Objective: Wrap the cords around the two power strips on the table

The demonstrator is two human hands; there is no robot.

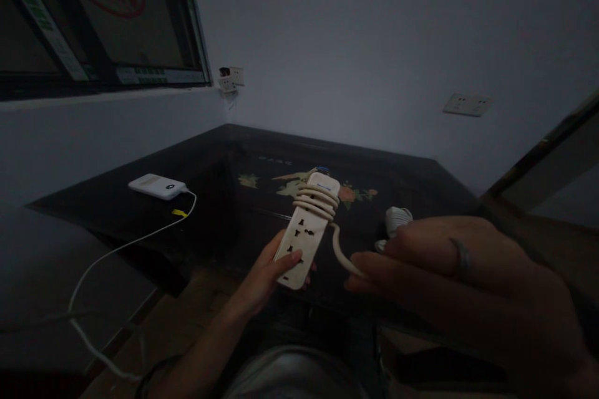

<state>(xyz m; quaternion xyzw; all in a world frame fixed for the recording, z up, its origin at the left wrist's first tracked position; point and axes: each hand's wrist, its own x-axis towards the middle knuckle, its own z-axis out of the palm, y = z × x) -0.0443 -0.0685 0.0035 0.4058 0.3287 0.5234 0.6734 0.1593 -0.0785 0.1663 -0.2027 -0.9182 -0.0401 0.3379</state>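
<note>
My left hand (276, 268) grips the near end of a white power strip (306, 234), thumb across its sockets. The strip tilts away from me over the dark table. Several turns of its cream cord (316, 201) are wrapped round the far half. From the wraps, a loose length of cord runs right to my right hand (449, 274), whose fingers are closed on it. That hand is large and close to the camera, with a ring on one finger. The cord beyond these fingers is hidden.
The dark table (210, 162) has a floral pattern. On its left lies a white power bank (158, 186) with a white cable (112, 251) hanging off the edge, beside a yellow scrap (179, 213). A white plug with coiled cord (397, 219) sits behind my right hand. Wall sockets (467, 105) are beyond.
</note>
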